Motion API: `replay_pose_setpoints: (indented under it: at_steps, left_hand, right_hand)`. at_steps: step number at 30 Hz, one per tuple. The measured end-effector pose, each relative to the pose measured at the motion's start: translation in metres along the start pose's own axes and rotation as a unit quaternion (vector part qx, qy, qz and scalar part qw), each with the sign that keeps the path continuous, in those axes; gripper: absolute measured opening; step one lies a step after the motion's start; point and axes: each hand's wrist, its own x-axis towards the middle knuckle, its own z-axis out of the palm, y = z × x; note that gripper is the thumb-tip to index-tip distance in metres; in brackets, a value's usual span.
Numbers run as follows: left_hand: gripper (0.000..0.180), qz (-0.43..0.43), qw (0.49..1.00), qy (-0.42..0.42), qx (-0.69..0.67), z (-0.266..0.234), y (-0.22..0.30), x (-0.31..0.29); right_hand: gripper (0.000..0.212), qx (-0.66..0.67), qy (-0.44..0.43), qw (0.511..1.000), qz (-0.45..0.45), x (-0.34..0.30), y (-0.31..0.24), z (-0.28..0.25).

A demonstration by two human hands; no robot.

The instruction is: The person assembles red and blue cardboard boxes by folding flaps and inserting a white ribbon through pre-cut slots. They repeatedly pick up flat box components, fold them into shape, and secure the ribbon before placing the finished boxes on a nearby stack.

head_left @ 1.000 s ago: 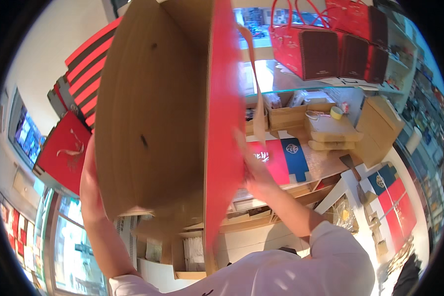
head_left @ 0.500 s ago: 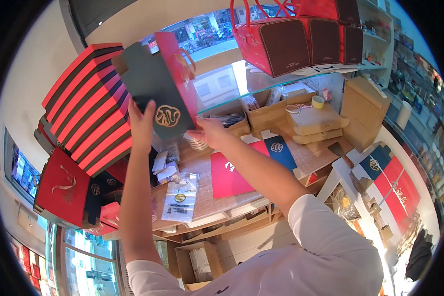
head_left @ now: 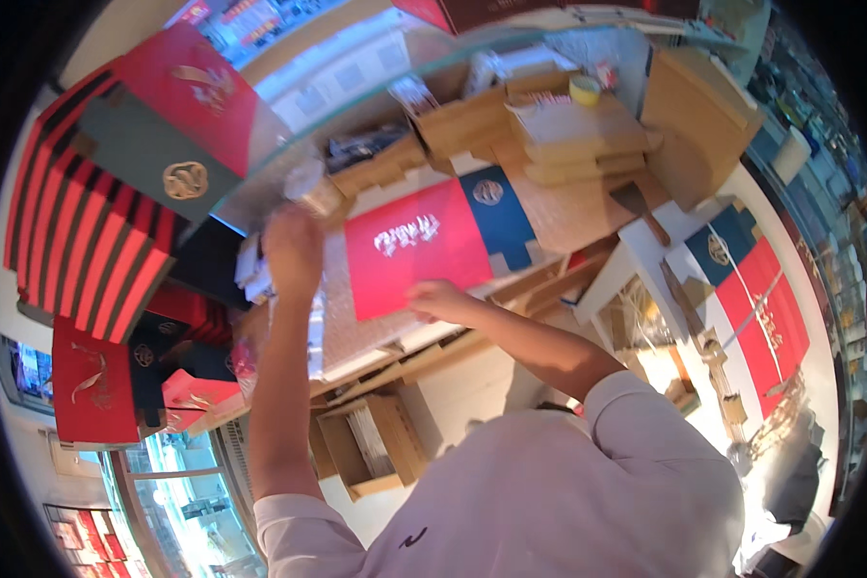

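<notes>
My left hand (head_left: 296,249) is smeared by motion above the left part of the counter, beside small white packets; its finger pose is unclear. My right hand (head_left: 441,301) holds nothing, its fingers loosely bent and slightly apart. It is over the near edge of a flat red-and-navy cardboard piece (head_left: 424,252) with a pale design on the red part and an emblem on the navy part. At the left, a dark green and red folded carton (head_left: 140,144) rests on a tall stack of red-and-dark cartons (head_left: 91,236), its red flap (head_left: 207,91) standing up behind.
Behind the flat piece are open brown boxes (head_left: 462,125) and stacked brown cartons (head_left: 588,144) with a yellow tape roll (head_left: 585,91) on top. A cleaver-like blade with a wooden handle (head_left: 655,227) lies at the right, near another red-and-navy carton (head_left: 766,337) tied with cord.
The dark green and red carton has gone from both hands onto the left stack. My right hand has come down and nearer to the flat cardboard piece. The view has shifted.
</notes>
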Motion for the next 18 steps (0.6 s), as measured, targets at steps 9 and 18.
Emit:
replay_pose_setpoints:
  at_steps: [9, 18]
  left_hand:
    - [0.060, -0.095, 0.943, -0.318, 0.020, 0.167, 0.149, -0.179]
    - [0.027, -0.093, 0.949, -0.270, -0.131, 0.123, 0.152, -0.230]
  right_hand:
    - [0.020, 0.186, 0.298, 0.911, 0.218, -0.171, 0.149, -0.119]
    - [0.033, 0.150, 0.383, 0.908, 0.082, -0.120, 0.089, -0.203]
